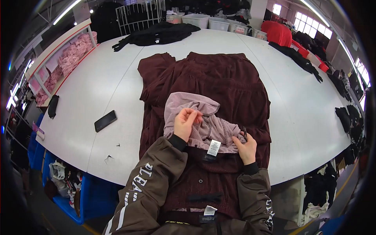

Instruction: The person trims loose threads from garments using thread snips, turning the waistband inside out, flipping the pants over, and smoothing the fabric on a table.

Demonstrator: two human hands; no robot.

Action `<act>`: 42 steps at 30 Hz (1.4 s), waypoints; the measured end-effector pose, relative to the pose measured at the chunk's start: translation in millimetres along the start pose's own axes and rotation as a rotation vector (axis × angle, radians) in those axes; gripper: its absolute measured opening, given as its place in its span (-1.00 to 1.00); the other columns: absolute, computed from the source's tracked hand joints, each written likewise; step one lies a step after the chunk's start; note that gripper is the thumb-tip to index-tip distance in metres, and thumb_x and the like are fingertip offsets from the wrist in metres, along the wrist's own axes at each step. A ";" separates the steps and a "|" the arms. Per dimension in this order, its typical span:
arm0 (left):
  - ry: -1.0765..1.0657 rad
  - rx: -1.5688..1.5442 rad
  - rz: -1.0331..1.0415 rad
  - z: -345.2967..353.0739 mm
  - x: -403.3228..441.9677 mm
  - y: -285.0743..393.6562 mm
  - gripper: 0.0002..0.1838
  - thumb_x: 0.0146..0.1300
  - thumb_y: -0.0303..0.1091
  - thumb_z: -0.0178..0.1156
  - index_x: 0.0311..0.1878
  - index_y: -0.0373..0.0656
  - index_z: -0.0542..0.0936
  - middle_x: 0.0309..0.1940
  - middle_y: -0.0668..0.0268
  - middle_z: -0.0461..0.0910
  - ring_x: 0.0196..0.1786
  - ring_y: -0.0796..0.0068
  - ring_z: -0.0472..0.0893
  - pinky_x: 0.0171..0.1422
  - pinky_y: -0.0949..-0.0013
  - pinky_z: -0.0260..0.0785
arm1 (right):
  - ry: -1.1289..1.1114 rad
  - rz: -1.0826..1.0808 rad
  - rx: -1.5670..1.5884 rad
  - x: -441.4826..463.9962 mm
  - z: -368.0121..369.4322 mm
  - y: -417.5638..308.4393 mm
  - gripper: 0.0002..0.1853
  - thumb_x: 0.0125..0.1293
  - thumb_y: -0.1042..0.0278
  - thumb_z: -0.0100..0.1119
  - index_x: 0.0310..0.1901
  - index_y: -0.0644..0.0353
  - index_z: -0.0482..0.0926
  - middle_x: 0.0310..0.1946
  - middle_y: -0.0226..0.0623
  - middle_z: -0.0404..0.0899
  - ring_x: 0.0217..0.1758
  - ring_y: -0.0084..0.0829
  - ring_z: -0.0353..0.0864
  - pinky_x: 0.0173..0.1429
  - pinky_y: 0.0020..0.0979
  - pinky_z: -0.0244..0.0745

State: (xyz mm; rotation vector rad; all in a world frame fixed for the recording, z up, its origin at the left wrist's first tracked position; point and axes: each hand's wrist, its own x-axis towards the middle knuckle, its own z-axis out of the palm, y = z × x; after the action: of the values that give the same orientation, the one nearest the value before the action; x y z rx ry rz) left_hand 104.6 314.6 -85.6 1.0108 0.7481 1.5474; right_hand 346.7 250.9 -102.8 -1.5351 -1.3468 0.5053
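A maroon garment [211,82] lies spread over the white table in front of me, with its pale pink inner side [176,102] turned out near the middle. My left hand [187,124] is over this pink fabric, fingertips pinched together; what they hold, if anything, is too small to name. At the right edge of the pink fabric is my right hand [245,148], its fingers closed around a small dark tool, which looks like thread snips [245,134]. Between the hands a white label [214,147] stands out from the waistband. Another white label [210,210] lies closer to my body.
A black phone [105,121] and thread scraps [109,158] lie on the white table [78,117] at left. Black garments [160,33] rest at its far edge and right side. Blue bins [94,196] stand below left, a shelf of pink garments [74,53] beyond.
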 end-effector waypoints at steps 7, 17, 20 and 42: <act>-0.182 -0.809 0.042 -26.8 8.7 37.1 -0.95 0.32 -0.36 0.13 -0.18 -0.04 0.50 -0.11 0.28 0.62 -0.04 0.45 0.59 0.28 0.17 0.34 | -0.016 -0.005 0.024 1.9 0.1 3.5 -0.55 0.00 0.30 0.40 -0.12 0.45 0.57 -0.33 -0.16 0.65 -0.31 -0.41 0.57 -0.14 -0.49 0.48; -0.479 -0.078 0.075 17.3 -31.7 57.5 -0.70 0.36 -0.23 0.04 -0.52 -0.09 0.48 -0.41 0.31 0.63 -0.35 0.37 0.56 0.00 0.21 0.39 | 0.029 -0.063 -0.017 -0.3 15.7 15.7 -0.54 -0.01 0.15 0.39 -0.11 0.27 0.61 -0.22 -0.19 0.65 -0.27 -0.28 0.64 -0.16 -0.39 0.52; -0.507 0.626 0.085 28.8 -36.5 8.5 -0.74 0.28 -0.23 0.13 -0.42 -0.21 0.61 -0.41 0.22 0.65 -0.39 0.30 0.58 -0.11 0.31 0.39 | 0.071 -0.022 -0.032 -3.6 0.0 -4.0 -0.51 -0.03 0.17 0.43 -0.11 0.34 0.59 -0.25 -0.18 0.65 -0.29 -0.31 0.63 -0.16 -0.45 0.52; 0.081 1.175 0.897 39.6 29.2 -137.3 -0.43 0.24 -0.18 0.16 0.25 -0.23 0.31 0.16 0.10 0.41 0.09 0.17 0.50 0.15 0.29 0.38 | -0.598 0.247 1.799 -5.0 3.2 6.4 -0.68 0.36 0.35 0.05 0.05 0.38 0.49 -0.13 -0.17 0.64 -0.21 -0.39 0.67 -0.10 -0.51 0.58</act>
State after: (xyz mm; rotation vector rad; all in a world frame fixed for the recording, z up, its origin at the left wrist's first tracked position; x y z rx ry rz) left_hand 199.0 370.2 -181.9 2.3916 1.4416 1.8539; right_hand 345.8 248.3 -111.1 0.0236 -0.5086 1.7597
